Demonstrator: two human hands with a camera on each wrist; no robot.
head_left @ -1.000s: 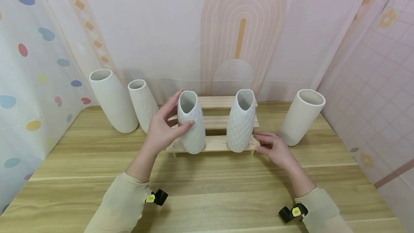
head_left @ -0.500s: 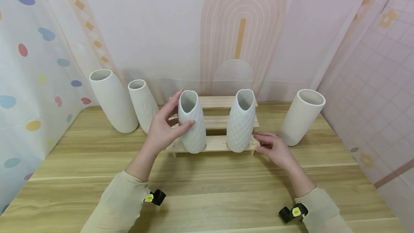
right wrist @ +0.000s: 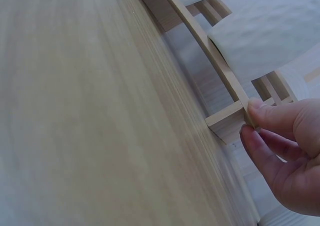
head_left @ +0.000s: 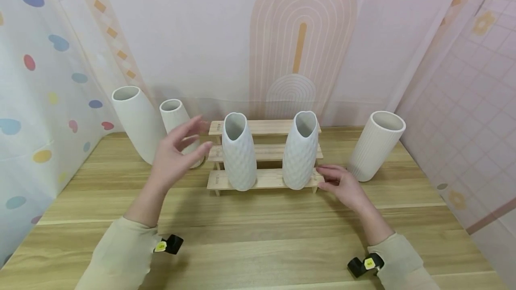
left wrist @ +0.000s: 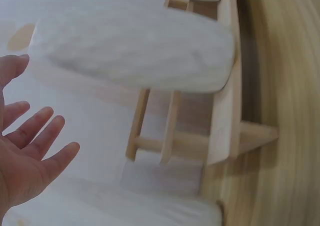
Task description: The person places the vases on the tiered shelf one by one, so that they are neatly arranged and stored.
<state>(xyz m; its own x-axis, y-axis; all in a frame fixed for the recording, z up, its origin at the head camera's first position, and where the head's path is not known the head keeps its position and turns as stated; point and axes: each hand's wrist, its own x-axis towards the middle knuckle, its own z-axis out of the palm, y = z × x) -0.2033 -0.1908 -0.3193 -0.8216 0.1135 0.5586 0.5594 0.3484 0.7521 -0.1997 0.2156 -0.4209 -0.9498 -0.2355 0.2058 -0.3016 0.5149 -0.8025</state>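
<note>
Two white dimpled vases stand upright on the lowest step of a three-tier wooden rack (head_left: 268, 179), a left vase (head_left: 240, 160) and a right vase (head_left: 299, 158). My left hand (head_left: 173, 155) is in the air left of the rack, fingers spread, touching nothing; behind it a slim white vase (head_left: 172, 115) is partly hidden. In the left wrist view, a gap shows between the left hand (left wrist: 30, 141) and the dimpled vase (left wrist: 145, 46). My right hand (head_left: 342, 187) pinches the right end of the lowest step, thumb on top and fingers below, as the right wrist view shows.
A tall smooth white vase (head_left: 139, 122) stands at the left, beside the slim one. On the right, behind my right hand, is a ribbed white vase (head_left: 376, 147). The rack stands on a wooden table (head_left: 258, 236), with a patterned curtain (head_left: 193, 35) behind.
My left hand has let go of the left dimpled vase and moved left, away from it. That vase stays on the lowest step. The right hand keeps its place.
</note>
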